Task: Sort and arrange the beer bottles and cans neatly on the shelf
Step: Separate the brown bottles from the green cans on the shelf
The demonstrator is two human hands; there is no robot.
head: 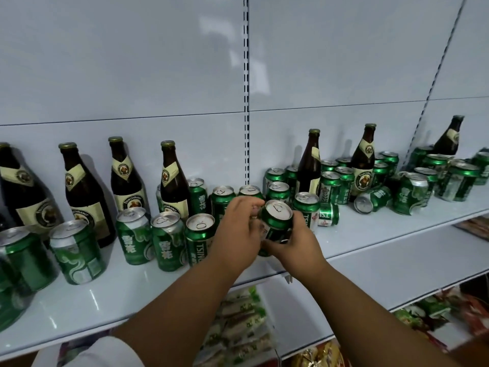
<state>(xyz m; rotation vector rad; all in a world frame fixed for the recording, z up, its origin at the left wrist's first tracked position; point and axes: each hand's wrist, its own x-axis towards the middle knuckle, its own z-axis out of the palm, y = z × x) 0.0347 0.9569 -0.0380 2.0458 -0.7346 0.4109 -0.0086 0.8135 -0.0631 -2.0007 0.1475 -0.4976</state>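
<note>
Both hands on one green can (276,221) at the shelf's (370,234) near edge, middle of the row: right hand (296,242) wraps it low, left hand (239,229) curls round its left side. Looks light, rigid, smooth and maybe slippery, so a mid-body grip should suit best.

- Even, cool indoor light falls on the white back panel (132,62), which carries soft pale reflections above the bottles.
- Brown bottles (127,178) cast faint grey shadows on the panel to their right.
- Can tops (199,222) glint.
- Wide-angle bending curves the shelf (370,234) towards both edges.
- The packets (238,327) below the shelf are blurred.
</note>
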